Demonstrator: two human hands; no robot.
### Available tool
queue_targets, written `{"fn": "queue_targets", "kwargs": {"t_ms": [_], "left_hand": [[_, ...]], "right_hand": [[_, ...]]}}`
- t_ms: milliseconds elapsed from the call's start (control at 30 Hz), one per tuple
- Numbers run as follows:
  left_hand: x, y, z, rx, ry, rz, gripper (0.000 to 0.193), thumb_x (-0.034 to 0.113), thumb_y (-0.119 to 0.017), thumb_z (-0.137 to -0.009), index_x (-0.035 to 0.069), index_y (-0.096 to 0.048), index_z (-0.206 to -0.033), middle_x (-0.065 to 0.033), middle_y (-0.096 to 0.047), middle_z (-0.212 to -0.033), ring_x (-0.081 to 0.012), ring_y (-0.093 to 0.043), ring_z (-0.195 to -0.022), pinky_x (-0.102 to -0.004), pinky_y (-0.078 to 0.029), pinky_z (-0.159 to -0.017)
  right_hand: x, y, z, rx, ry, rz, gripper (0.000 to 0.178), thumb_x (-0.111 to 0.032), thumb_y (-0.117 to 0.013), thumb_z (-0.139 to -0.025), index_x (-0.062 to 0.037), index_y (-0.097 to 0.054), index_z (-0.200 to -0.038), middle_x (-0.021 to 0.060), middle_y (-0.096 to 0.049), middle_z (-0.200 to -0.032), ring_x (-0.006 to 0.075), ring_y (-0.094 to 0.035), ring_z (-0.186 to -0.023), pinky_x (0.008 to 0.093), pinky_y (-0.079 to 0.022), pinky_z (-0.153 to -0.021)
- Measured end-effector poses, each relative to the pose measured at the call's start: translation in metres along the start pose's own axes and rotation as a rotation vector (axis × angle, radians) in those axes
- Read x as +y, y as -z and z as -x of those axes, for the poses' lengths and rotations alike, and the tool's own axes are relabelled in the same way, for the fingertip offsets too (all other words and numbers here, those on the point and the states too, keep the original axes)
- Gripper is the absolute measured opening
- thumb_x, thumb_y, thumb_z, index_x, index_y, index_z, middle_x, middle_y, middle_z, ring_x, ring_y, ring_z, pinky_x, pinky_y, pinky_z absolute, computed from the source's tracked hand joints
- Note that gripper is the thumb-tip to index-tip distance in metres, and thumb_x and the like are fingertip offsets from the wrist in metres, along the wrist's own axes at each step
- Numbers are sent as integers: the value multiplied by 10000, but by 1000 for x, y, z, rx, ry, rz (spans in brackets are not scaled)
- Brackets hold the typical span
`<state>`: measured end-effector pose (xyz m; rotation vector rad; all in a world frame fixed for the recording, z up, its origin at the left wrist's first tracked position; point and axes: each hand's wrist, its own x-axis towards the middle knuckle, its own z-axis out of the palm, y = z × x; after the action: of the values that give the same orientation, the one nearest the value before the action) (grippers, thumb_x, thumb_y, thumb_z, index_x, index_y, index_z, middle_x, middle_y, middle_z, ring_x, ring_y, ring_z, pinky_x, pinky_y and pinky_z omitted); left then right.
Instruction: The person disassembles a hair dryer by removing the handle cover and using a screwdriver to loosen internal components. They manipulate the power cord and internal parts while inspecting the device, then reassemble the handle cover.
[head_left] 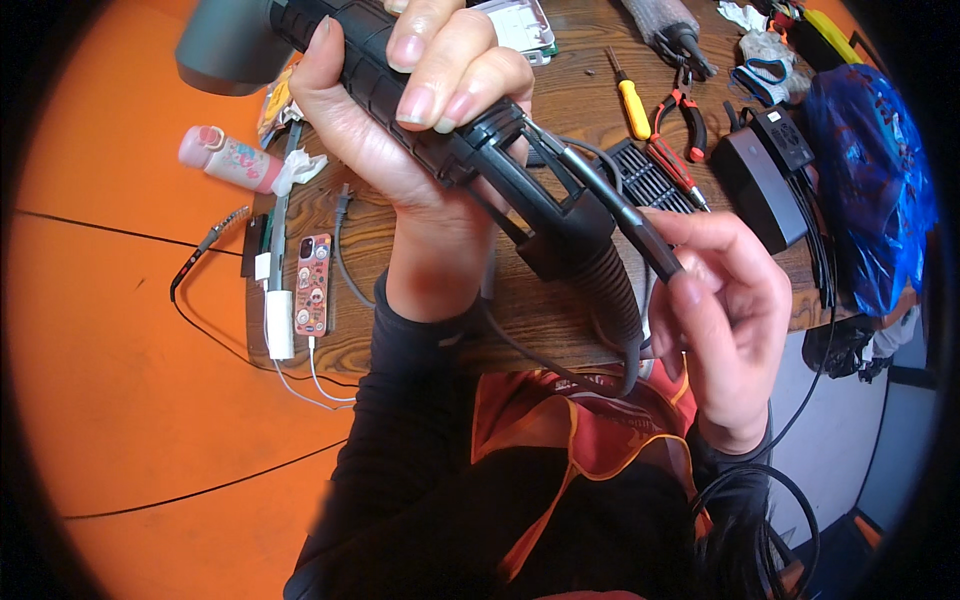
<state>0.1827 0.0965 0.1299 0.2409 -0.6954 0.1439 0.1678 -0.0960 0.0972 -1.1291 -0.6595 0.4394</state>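
Observation:
My left hand (415, 200) is wrapped round the black ridged body of a corded hand appliance (375, 85), held tilted above the table. A grey barrel (228, 45) sits at its upper left end. Lower right, its handle end (570, 235) has an opening in the casing, followed by a ribbed cord sleeve (605, 290). Between the thumb and fingers of my right hand (725, 310) is a slim black screwdriver (640, 225). Its metal tip reaches the collar by the open section; whether it sits in a screw cannot be made out.
Beyond my hands, the wooden table (460, 345) bears a yellow screwdriver (632, 108), red-handled pliers (682, 120) and a black slotted tray (645, 180). To the right are black boxes (760, 185) and a blue plastic bag (870, 180). A phone (314, 285) and pink bottle (232, 160) lie left.

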Motion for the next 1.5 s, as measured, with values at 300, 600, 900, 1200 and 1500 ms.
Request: {"fn": "queue_targets", "kwargs": {"t_ms": [300,600,900,1200,1500], "left_hand": [[15,8,-5,67,97,21,206,90,-567,-703,83,-386,-605,16,-425,-510,-53,-475,-421,-156,-449,-470],[4,25,-1,275,-59,-33,241,213,-536,-763,82,-368,-651,34,-383,-554,-46,-407,-425,-185,-406,-441],[46,52,43,309,-17,-473,206,225,-510,-796,49,-404,-781,-10,-411,-652,-81,-441,-524,-212,-407,-528],[51,72,96,360,141,-606,180,246,-411,-842,72,-395,-885,-42,-428,-667,-144,-441,-521,-276,-380,-491],[38,62,103,599,197,-955,165,201,-468,-827,73,-370,-859,-41,-415,-666,-141,-490,-529,-249,-434,-515]], "right_hand": [[19,1,-11,63,695,1111,317,103,-580,-678,39,-546,-987,155,-592,-733,210,-567,-548,255,-448,-518],[8,6,-15,26,-310,-365,220,-128,-416,-898,29,-480,-1038,-46,-352,-495,5,-228,-367,159,-167,-321],[38,48,-12,264,27,212,237,-157,-338,-927,4,-455,-1054,-24,-405,-581,27,-340,-480,146,-257,-433],[79,44,-54,22,-42,826,75,-91,-609,-731,-35,-589,-777,36,-523,-621,81,-498,-573,219,-395,-536],[121,32,-73,-171,35,1316,152,-138,-667,-660,-36,-618,-762,77,-534,-722,255,-518,-733,337,-442,-634]]}}
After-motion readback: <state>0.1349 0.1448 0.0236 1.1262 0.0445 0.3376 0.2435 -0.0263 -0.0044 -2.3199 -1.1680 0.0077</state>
